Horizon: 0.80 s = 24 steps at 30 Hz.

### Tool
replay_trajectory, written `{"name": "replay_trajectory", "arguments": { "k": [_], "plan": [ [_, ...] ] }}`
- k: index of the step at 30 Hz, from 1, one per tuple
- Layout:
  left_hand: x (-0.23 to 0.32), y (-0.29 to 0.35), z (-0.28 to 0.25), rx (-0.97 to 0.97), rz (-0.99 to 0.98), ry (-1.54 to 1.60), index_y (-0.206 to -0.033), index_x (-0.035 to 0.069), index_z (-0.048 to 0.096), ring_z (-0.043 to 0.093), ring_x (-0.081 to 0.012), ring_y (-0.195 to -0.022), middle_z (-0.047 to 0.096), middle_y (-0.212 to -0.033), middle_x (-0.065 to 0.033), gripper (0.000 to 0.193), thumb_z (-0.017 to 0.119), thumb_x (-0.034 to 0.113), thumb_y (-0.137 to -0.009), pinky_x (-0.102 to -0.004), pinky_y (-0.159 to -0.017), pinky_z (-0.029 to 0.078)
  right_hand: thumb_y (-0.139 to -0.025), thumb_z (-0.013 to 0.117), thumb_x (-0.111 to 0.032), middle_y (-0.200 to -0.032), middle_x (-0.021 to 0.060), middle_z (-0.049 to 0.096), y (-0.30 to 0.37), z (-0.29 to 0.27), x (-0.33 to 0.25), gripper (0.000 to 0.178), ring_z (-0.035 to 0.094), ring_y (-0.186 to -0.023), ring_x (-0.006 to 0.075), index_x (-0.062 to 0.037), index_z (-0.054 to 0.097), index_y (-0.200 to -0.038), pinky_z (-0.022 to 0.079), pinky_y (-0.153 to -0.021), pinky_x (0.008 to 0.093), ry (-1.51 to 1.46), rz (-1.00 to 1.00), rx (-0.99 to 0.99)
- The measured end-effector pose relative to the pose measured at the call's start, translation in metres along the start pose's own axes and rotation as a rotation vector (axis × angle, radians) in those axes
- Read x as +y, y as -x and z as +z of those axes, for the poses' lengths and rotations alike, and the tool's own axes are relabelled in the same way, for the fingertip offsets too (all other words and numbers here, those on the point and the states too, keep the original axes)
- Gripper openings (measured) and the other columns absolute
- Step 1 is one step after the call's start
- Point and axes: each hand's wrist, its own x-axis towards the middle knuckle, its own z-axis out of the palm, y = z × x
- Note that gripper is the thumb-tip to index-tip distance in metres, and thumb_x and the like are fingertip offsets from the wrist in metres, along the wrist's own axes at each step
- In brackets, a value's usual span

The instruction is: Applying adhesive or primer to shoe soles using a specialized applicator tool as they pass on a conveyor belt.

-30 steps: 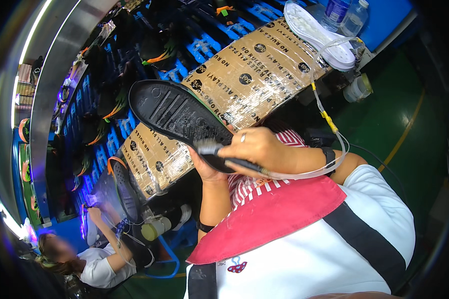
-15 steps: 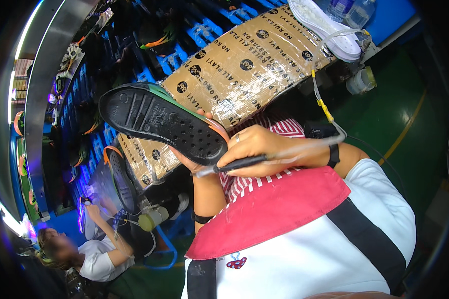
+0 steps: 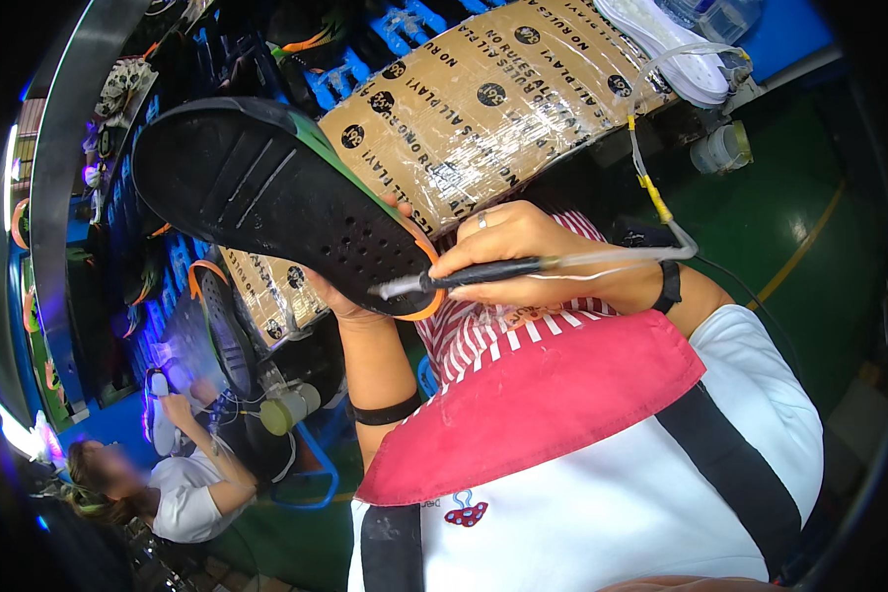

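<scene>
A black shoe sole [image 3: 311, 207] with green and orange edging is raised, tilted, in front of me. Its holed, grooved face shows. My left hand [image 3: 337, 298] grips it from beneath near its orange end; the sole hides most of that hand, and some fingertips show past the far edge. Between the fingers of my right hand [image 3: 523, 247] is a glue brush [image 3: 493, 272] with a black handle, fed by a clear tube [image 3: 617, 256]. The brush's pale tip lies over the sole near its orange end, seemingly touching it.
A cardboard-covered bench [image 3: 483, 109] lies beyond my hands, with a white sole [image 3: 676, 59] and plastic bottles [image 3: 715, 15] at its right end. Blue racks [image 3: 405, 25] run behind it. Another black sole [image 3: 225, 331] sits left; a seated person [image 3: 192, 483] works beyond it.
The sole has moved left and looks nearer, turned slightly. The brush tip has gone from beside the sole's near edge onto its holed face.
</scene>
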Motion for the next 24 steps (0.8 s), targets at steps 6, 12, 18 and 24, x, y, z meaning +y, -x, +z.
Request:
{"name": "replay_trajectory", "arguments": {
  "k": [6, 12, 18, 24],
  "plan": [
    [0.008, -0.002, -0.002, -0.088, -0.051, -0.053, -0.132, -0.001, 0.038, 0.049, -0.0428, -0.11, 0.045, -0.123, -0.0302, 0.094, 0.056, 0.069, -0.07, -0.048, -0.088, 0.046, -0.074, 0.07, -0.01, -0.078, 0.0143, 0.064, 0.004, -0.002, -0.001, 0.025, 0.062, -0.066, 0.0239, -0.0027, 0.066, -0.098, 0.047, -0.06, 0.0293, -0.171, 0.03, -0.194],
    [0.021, 0.002, -0.025, 0.071, -0.167, -0.197, -0.131, -0.004, 0.036, 0.052, -0.0396, -0.106, 0.047, -0.121, -0.0307, 0.095, 0.053, 0.069, -0.073, -0.0473, -0.088, 0.045, -0.075, 0.07, -0.012, -0.072, 0.0139, 0.061, 0.008, 0.006, 0.01, 0.024, 0.059, -0.063, 0.0273, -0.0036, 0.067, -0.098, 0.046, -0.059, 0.0343, 0.004, -0.039, -0.109],
    [0.034, 0.0, -0.017, 0.08, -0.271, -0.185, -0.131, -0.003, 0.039, 0.051, -0.0308, -0.114, 0.049, -0.127, -0.0196, 0.063, 0.055, 0.035, -0.084, -0.0428, -0.098, 0.04, -0.074, 0.071, -0.012, -0.069, 0.0114, 0.06, 0.007, -0.002, 0.01, 0.021, 0.057, -0.061, 0.0279, -0.0086, 0.069, -0.095, 0.045, -0.057, 0.0344, 0.045, 0.006, -0.054],
    [0.042, -0.013, 0.008, 0.047, -0.409, -0.501, -0.124, -0.01, 0.043, 0.057, -0.0216, -0.104, 0.056, -0.118, -0.0172, 0.049, 0.048, 0.025, -0.09, -0.0312, -0.09, 0.045, -0.074, 0.071, -0.013, -0.072, 0.0127, 0.063, 0.008, -0.006, 0.016, 0.024, 0.059, -0.064, 0.028, -0.0052, 0.068, -0.097, 0.046, -0.058, 0.0335, 0.056, -0.127, -0.243]
  ]
}}
